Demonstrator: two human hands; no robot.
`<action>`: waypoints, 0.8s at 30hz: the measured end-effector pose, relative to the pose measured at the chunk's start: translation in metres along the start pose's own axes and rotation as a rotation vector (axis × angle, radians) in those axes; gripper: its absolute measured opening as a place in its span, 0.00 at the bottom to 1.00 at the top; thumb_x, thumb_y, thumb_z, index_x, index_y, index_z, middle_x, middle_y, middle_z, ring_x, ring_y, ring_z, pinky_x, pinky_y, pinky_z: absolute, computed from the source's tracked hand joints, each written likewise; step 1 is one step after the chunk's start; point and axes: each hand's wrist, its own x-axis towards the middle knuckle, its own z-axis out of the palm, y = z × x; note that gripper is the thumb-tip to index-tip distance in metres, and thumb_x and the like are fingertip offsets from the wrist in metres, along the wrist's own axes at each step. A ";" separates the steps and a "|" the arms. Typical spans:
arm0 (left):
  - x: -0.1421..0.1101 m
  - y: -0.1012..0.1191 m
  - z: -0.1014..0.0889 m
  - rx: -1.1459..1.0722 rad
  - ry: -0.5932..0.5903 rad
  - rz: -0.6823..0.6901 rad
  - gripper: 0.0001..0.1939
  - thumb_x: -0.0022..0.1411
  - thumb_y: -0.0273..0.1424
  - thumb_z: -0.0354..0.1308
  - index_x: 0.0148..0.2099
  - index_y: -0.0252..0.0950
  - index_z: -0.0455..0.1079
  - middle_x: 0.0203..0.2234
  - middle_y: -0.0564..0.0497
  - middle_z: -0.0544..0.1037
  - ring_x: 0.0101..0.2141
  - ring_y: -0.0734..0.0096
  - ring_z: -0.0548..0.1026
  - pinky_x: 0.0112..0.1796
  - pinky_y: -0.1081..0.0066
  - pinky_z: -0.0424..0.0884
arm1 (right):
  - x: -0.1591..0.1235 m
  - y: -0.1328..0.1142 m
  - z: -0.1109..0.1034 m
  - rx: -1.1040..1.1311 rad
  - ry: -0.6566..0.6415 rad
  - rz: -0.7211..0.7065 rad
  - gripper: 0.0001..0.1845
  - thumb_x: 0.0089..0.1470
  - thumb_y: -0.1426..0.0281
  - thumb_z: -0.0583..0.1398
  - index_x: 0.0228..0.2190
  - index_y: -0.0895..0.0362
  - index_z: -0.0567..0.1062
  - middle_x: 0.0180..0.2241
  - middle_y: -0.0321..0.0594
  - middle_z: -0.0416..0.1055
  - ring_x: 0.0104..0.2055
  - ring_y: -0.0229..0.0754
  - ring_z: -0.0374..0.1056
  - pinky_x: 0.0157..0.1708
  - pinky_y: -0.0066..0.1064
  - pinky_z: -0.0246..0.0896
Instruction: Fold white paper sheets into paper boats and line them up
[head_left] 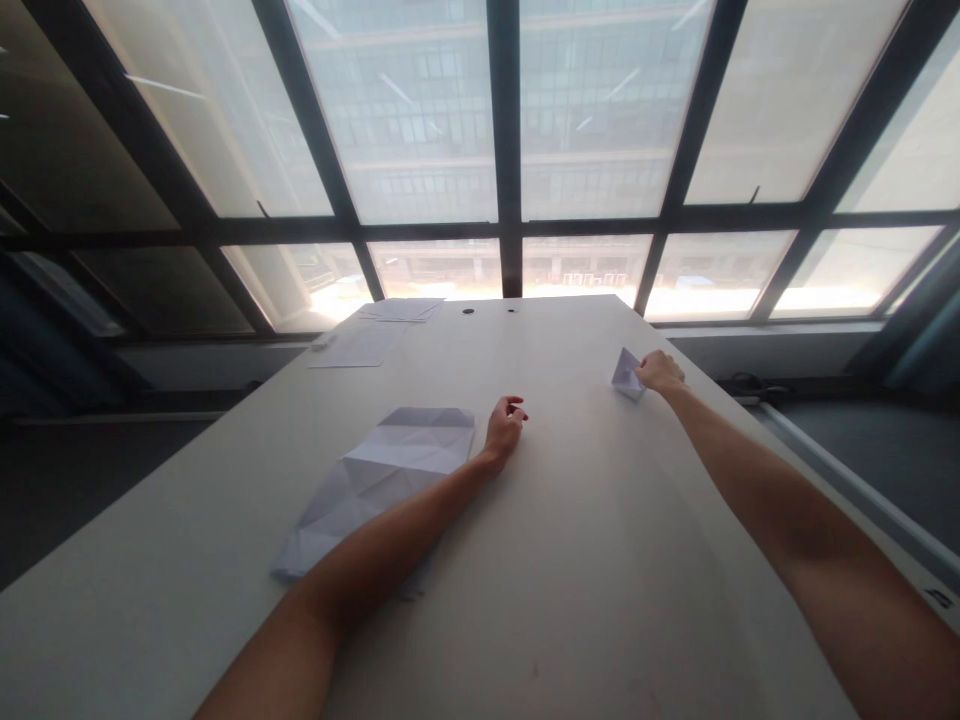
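Note:
My right hand (pixel 660 371) is closed on a small folded piece of white paper (pixel 627 377), pinching its right side near the table's right edge. The folded paper has a pointed top and sits at or just above the tabletop; I cannot tell which. My left hand (pixel 505 428) rests over the middle of the table, fingers loosely curled and apart, with nothing in it. Under and beside the left forearm lies a large creased sheet of paper (pixel 405 440), marked with crossing fold lines; the forearm hides part of it.
The white table (pixel 570 560) stretches away to large dark-framed windows (pixel 510 150). Flat paper sheets (pixel 352 346) lie at its far left, beside a small crumpled piece (pixel 324 342). Two dark round spots (pixel 468 311) show near the far edge. Curtains (pixel 52 340) hang at the sides.

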 end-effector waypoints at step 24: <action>-0.001 0.003 0.001 -0.065 -0.013 -0.010 0.17 0.56 0.27 0.52 0.49 0.34 0.69 0.27 0.52 0.75 0.21 0.76 0.65 0.23 0.77 0.61 | -0.059 0.011 -0.008 0.536 0.483 -0.206 0.20 0.60 0.70 0.48 0.45 0.61 0.76 0.39 0.50 0.77 0.36 0.46 0.72 0.41 0.33 0.64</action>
